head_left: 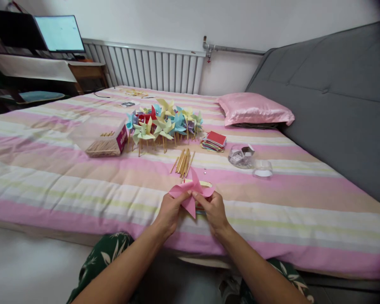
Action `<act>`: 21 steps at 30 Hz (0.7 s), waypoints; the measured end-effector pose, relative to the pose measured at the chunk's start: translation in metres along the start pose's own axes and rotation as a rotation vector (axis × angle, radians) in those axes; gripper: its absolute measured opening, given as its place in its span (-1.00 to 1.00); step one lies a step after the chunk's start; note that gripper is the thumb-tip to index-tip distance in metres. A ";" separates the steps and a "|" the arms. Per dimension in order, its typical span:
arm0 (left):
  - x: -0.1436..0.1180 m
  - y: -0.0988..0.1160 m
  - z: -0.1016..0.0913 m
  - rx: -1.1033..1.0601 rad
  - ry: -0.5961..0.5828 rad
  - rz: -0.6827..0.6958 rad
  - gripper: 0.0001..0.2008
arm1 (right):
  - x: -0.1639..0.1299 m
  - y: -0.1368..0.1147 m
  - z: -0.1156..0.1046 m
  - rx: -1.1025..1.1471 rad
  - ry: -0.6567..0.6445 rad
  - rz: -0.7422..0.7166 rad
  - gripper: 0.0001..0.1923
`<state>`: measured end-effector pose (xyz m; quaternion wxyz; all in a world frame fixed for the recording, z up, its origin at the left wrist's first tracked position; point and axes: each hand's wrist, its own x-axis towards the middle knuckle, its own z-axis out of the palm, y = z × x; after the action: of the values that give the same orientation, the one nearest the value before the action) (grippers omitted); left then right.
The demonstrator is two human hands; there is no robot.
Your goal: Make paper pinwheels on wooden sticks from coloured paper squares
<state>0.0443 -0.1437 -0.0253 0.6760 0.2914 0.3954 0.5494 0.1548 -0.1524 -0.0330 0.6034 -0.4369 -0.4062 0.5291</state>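
A pink paper pinwheel (194, 184), its blades folded in toward the middle, is held between my two hands above the near edge of the bed. My left hand (173, 210) pinches it left of centre, thumb near the middle. From the right, my right hand (213, 210) grips it the same way, the thumbs almost meeting. Behind and under the pinwheel, partly hidden, lies a stack of coloured paper (205, 184). Just beyond it is a bundle of thin wooden sticks (183, 164). Two tiny shiny bits (204, 171) rest to the right of the sticks.
Finished pinwheels on sticks (163, 124) stand clustered mid-bed. Left of them sits a clear plastic box (106, 143) of sticks. To the right are red-topped paper squares (215, 139), a clear container (240, 156), a tape roll (262, 169) and a pink pillow (256, 109).
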 end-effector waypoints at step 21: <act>0.001 0.018 -0.009 0.299 -0.031 0.046 -0.77 | 0.010 -0.014 -0.020 -0.042 -0.139 0.258 -0.74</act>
<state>0.0277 -0.1387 -0.0156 0.6184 0.4062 0.4556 0.4950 0.1790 -0.1456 -0.0251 0.4915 -0.4604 -0.3985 0.6226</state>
